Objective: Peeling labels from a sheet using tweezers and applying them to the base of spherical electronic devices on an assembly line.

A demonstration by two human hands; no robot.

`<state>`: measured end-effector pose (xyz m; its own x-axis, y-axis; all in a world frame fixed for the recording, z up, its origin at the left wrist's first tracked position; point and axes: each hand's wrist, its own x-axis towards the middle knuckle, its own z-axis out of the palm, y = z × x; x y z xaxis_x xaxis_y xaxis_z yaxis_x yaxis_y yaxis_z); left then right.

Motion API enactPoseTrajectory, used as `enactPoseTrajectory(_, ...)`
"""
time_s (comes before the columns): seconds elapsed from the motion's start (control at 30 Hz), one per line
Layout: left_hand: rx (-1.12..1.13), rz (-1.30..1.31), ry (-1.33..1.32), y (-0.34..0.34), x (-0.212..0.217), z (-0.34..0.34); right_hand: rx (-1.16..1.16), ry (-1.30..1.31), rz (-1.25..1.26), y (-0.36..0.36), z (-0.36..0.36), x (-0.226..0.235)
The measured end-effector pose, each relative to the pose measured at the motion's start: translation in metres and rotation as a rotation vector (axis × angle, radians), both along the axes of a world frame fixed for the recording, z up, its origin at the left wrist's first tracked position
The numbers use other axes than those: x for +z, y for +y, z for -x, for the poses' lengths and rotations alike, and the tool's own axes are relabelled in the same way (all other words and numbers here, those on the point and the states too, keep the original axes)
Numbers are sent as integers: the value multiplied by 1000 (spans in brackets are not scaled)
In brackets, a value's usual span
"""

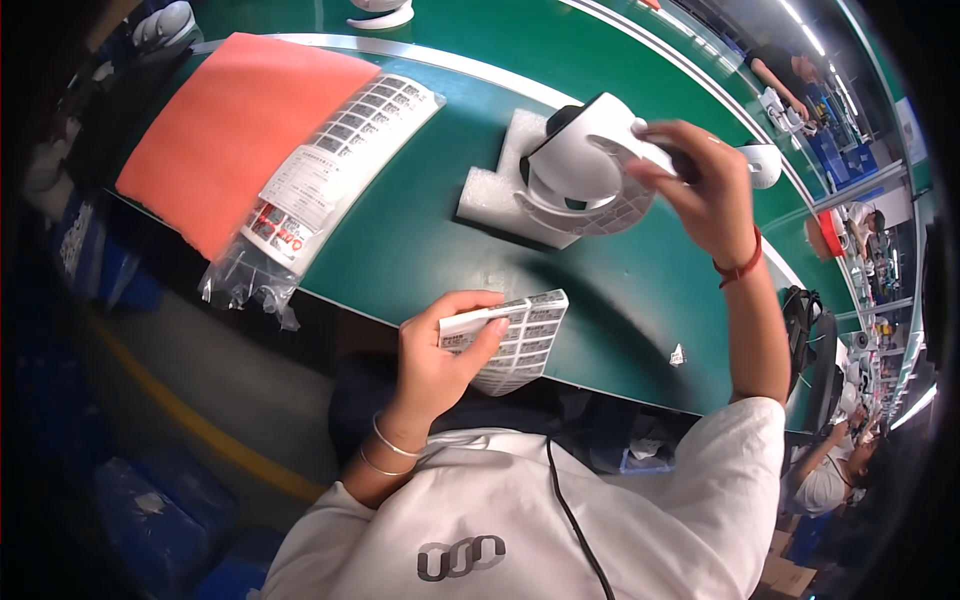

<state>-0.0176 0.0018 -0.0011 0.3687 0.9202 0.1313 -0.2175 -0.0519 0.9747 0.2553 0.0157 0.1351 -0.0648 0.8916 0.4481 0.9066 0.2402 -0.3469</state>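
My left hand (437, 350) pinches a folded sheet of printed labels (533, 335) at the table's near edge, thumb on top. Rows of small dark-printed labels cover its face. Up and to the right, my right hand (705, 185) is closed, with some blur, around the right side of a white rounded device (580, 160). That device has a curved stand and a dark part at its upper left. It is tilted over a white foam block (490, 200), and I cannot tell whether they touch. What lies under my right fingers is partly hidden.
Left on the green table (390, 250) lie an orange-pink foam sheet (240, 130) and a clear bag of label sheets (330, 165). A small white scrap (677, 355) is near the front edge. More white devices (762, 166) stand beyond; a person (790, 75) works across.
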Motion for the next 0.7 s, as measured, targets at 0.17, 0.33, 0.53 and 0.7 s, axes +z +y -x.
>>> enactPoseTrajectory(0.17, 38, -77, -42, -1, -3, -2, 6, 609, -371, -49, 17, -41)
enactPoseTrajectory(0.33, -5, -62, 47, -1, -2, -3, -238, 728, -4, -87, 30, -86)
enactPoseTrajectory(0.53, 51, -64, 48, -2, -3, -9, -269, 939, 515, -118, 19, -84)
enactPoseTrajectory(0.7, 43, -145, 74, -3, -3, -6, -75, 511, 484, -134, 11, -78)
